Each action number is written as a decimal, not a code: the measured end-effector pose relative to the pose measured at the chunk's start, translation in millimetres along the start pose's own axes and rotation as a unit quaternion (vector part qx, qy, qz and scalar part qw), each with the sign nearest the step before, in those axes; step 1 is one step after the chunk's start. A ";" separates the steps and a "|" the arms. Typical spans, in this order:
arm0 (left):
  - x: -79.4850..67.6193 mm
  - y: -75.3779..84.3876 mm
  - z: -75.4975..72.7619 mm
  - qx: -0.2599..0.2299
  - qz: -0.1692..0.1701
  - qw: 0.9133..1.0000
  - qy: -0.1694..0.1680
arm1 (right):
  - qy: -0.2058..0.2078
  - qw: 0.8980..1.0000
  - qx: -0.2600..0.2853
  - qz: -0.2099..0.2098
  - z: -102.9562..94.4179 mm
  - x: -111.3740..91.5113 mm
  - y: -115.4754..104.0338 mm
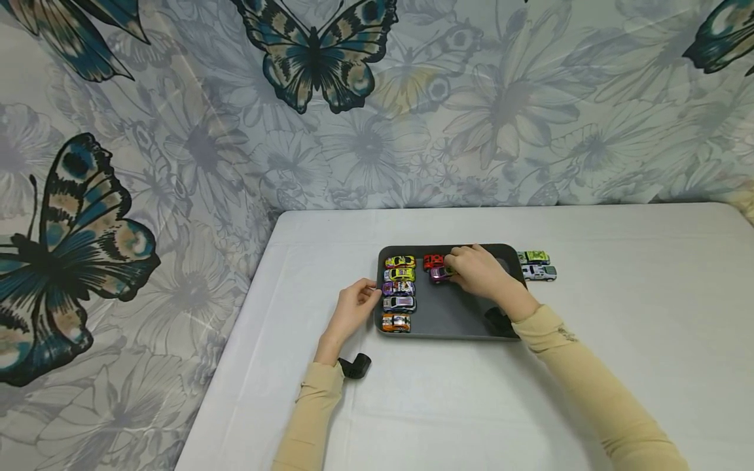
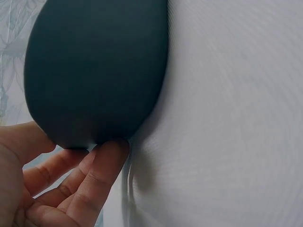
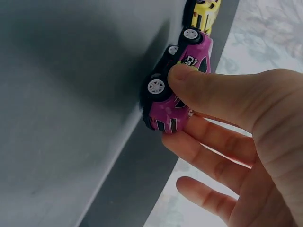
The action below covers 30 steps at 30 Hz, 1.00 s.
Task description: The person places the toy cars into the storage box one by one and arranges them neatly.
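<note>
A purple toy car (image 3: 175, 94) is pinched between the thumb and fingers of my right hand (image 1: 480, 268), over the far part of the dark grey tray (image 1: 453, 320). In the right wrist view the car is tilted, its wheels facing the camera. Close beside it in the head view is a red toy car (image 1: 432, 261). My left hand (image 1: 353, 307) holds the tray's left edge, thumb and fingers at the rim in the left wrist view. Along the tray's left side, several toy cars form a column, with an orange car (image 1: 396, 322) nearest me.
Just beyond the tray's right side, a green car (image 1: 535, 257) and a silver car (image 1: 538, 273) sit on the white tablecloth (image 1: 436, 405). A wall covering (image 1: 365, 163) with butterflies and flowers rises behind the table.
</note>
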<state>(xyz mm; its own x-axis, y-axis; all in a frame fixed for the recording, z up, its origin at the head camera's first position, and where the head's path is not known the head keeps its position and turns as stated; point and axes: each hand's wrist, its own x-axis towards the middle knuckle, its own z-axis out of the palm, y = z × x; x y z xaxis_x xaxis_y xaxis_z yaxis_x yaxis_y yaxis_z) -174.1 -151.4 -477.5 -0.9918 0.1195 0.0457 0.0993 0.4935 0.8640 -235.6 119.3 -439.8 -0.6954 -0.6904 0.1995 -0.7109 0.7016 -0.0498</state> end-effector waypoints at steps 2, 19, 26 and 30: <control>0.0 0.0 0.1 0.001 0.001 1.000 -0.001 | -0.004 1.000 0.001 0.004 1.5 1.0 -1.3; 0.6 -0.5 0.5 0.013 0.002 1.000 0.003 | -0.011 1.000 -0.001 0.012 5.7 8.4 -9.1; 0.3 0.1 -0.1 0.010 0.000 1.000 0.001 | -0.015 1.000 0.000 0.014 6.0 9.1 -10.3; 0.4 -0.6 -0.1 0.009 0.002 1.000 0.002 | -0.019 1.000 0.000 0.014 6.5 10.1 -10.5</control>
<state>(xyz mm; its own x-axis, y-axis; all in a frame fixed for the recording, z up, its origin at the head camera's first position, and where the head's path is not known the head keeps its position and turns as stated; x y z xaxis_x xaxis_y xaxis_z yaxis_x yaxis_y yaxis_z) -174.5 -151.7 -477.9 -0.9917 0.1179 0.0503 0.1038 0.5085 0.8548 -235.8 103.8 -443.6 -0.7186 -0.6764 0.1615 -0.6908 0.7210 -0.0541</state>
